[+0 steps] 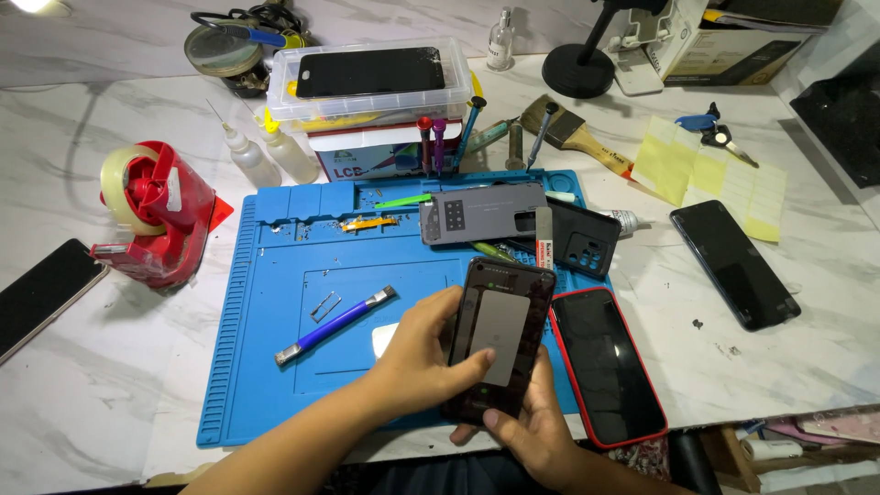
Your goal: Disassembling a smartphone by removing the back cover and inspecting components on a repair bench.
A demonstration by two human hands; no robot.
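Observation:
Both hands hold a dark phone panel (507,284) with a grey rectangular plate on it, above the front of the blue work mat (266,367). My left hand (417,353) lies across its left side, fingers pressed on the grey plate. My right hand (532,431) grips the bottom end from below, thumb on the lower edge. A phone in a red case (607,367) lies right beside it, screen up. A blue-handled tool (335,324) lies on the mat to the left.
A grey back cover (481,213) and a black phone case (587,240) lie at the mat's far edge. A red tape dispenser (156,215) stands left, dark phones lie far left (41,295) and right (733,264). Behind stand a clear box (367,82), bottles, screwdrivers, a brush (577,136).

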